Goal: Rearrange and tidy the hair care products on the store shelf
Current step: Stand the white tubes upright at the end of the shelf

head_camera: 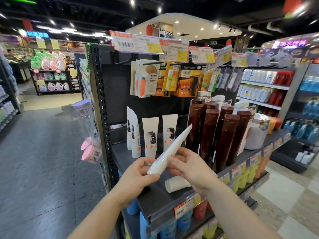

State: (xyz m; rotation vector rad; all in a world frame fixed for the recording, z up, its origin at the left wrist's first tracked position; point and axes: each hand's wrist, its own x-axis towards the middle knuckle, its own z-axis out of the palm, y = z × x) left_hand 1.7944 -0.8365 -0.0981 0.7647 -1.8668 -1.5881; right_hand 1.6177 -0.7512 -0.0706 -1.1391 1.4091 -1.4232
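Mid-frame, both hands grip a white tube (170, 149) held slantwise above the dark shelf (155, 200) — left hand (139, 175) pinching its cap end, right hand (188, 167) fingers wrapping its middle.

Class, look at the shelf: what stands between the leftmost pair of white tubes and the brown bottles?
In the head view, two upright white tubes stand there, on the shelf.

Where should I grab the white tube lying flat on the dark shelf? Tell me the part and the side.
Grip the white tube lying flat across its round capped end, coming from above at the shelf's front edge. That end faces left and is exposed; the right hand covers the rest. Both hands hold another white tube, so free the left hand first.
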